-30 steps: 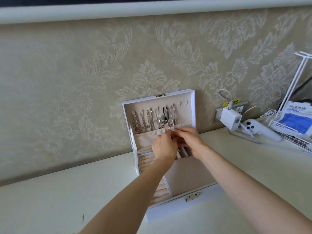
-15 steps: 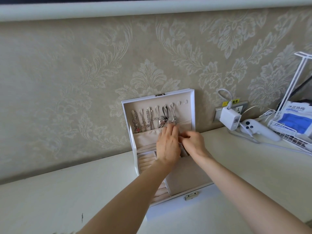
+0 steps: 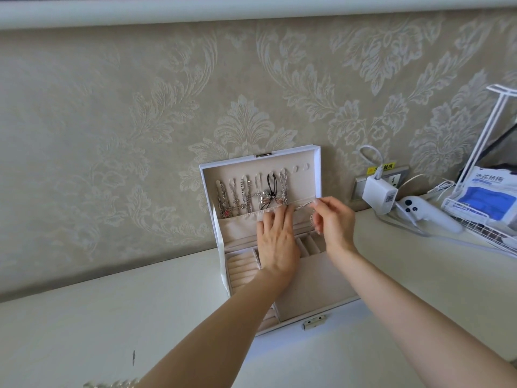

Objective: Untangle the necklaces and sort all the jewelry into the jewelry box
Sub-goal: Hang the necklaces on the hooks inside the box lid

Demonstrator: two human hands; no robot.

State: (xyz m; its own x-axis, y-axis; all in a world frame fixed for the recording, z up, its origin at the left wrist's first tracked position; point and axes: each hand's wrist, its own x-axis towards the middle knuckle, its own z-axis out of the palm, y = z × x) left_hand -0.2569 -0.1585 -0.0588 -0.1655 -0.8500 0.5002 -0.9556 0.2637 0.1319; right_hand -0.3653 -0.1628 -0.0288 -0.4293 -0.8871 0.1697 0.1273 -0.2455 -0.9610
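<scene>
The thin chain (image 3: 302, 205) stretches across the open lid of the jewelry box (image 3: 317, 175), just above the lid's fabric pocket (image 3: 237, 228), with one end drooping beside the right hand (image 3: 334, 222). It looks feather-light, limp and quick to kink or snag, so it is probably best taken near an end in a gentle pinch. The right hand's fingers (image 3: 317, 203) pinch its right end. The left hand (image 3: 277, 242) lies flat, fingers straight, tips touching the pocket edge at the chain's left end. Other necklaces (image 3: 243, 197) hang from hooks further left. A beaded piece (image 3: 112, 383) lies at the near edge of the counter (image 3: 140, 317).
</scene>
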